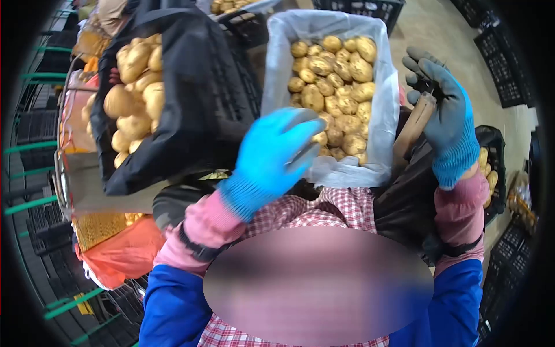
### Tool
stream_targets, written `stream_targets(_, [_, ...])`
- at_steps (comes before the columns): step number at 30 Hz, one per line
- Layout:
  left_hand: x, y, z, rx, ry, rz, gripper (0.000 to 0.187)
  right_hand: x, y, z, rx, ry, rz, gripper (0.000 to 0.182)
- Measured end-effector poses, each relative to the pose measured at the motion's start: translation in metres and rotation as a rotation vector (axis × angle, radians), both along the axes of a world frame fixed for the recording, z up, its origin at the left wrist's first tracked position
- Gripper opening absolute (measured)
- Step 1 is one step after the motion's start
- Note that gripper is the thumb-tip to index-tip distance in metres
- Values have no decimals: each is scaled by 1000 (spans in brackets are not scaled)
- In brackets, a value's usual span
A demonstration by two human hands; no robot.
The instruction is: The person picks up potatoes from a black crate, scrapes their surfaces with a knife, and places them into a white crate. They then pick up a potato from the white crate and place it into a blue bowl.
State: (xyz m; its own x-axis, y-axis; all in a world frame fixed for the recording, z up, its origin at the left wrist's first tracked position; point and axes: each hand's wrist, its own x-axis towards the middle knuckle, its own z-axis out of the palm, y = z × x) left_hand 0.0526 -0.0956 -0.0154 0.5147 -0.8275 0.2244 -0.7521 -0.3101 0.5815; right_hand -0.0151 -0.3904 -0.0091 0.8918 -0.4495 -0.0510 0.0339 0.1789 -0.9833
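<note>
My left hand (274,153), in a blue and grey glove, hovers over the near left edge of a crate lined with white sheeting (384,104). Its fingers are curved and apart, with no object visible between them. Inside that crate lie several potatoes (341,69). To the right of the crate, my right hand (442,98) is raised, gloved alike, with its fingers spread and bent. Dark bits show at its palm, and a brown wooden-looking piece (415,124) is beside it; whether the hand touches this piece is unclear.
A crate with a black liner (196,98) holds larger potatoes (136,104) at the left. Red-orange bags (124,251) and green bars (32,205) are farther left. Black crates (503,69) stand on the floor at the right, one with potatoes (488,173).
</note>
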Motion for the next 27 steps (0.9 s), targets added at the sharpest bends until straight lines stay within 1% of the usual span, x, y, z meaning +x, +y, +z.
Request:
stream_targets(1, [6,-16,-43,125,59,47,46,-3,-1,-3,-180,-49,35,36])
stream_targets(2, [20,-29,-92,248,111,92,53,-3,-2,0,-199,-39,55,37])
stream_targets(3, [43,-49,-135,427,118,193,61,-2,-3,2,-219,-29,76,37])
stream_targets(4, [67,-66,-174,605,118,290,69,0,-3,12,-78,39,74,38])
stream_targets(5, [88,-82,-208,685,142,442,77,3,-5,19,64,102,70,38])
stream_targets(6, [102,-96,-236,761,165,595,84,4,-9,20,49,119,86,38])
stream_targets(8, [114,-115,-271,772,242,740,90,6,-17,21,23,156,124,39])
stream_targets(9, [117,-124,-279,771,273,810,93,8,-12,27,38,174,72,38])
stream_targets(12, [116,-112,-289,579,278,843,96,7,-13,22,-9,145,113,37])
stream_targets(13, [117,-102,-290,449,325,808,101,5,-13,20,-8,146,129,36])
stream_targets(14, [118,-99,-291,270,402,800,99,6,-14,18,13,157,144,35])
stream_targets(16, [106,-89,-275,-83,544,772,95,8,-11,15,63,180,186,33])
stream_targets(17, [86,-90,-230,-285,772,734,91,10,-8,13,30,188,185,34])
stream_targets(18, [63,-94,-167,-491,990,676,88,11,-3,8,41,170,182,35])
stream_targets(19, [50,-87,-129,-508,989,607,88,12,5,0,52,152,183,35])
stream_targets(20, [38,-78,-96,-528,982,538,87,11,10,-7,-67,117,245,36])
stream_targets(21, [25,-68,-68,-576,944,529,90,11,17,-14,-192,76,305,37])
stream_targets(22, [19,-56,-57,-573,760,522,93,13,33,-16,76,240,276,46])
stream_targets(24, [-1,-28,-24,-606,552,446,98,2,64,-2,119,305,393,54])
stream_targets(26, [-15,-3,-14,-668,431,369,100,-11,90,6,423,220,672,63])
stream_targets(27, [-24,7,-9,-707,424,332,102,-17,98,7,465,155,731,64])
